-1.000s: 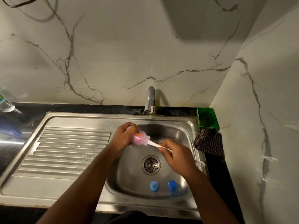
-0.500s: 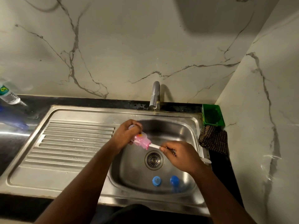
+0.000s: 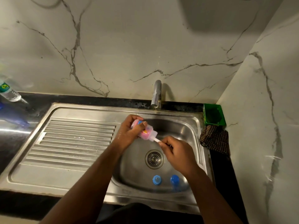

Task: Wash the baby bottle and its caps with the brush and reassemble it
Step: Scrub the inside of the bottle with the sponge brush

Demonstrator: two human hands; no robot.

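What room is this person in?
Most likely a kitchen: a steel sink with a ribbed draining board, a tap over it, and a dark countertop against a marble wall.

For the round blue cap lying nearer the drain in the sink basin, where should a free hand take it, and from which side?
Probably from straight above, pinching the outer rim of the blue cap. It lies flat on the floor of the basin, with a small raised centre, so only the rim offers opposite sides. The second blue cap beside it leaves a gap for fingers.
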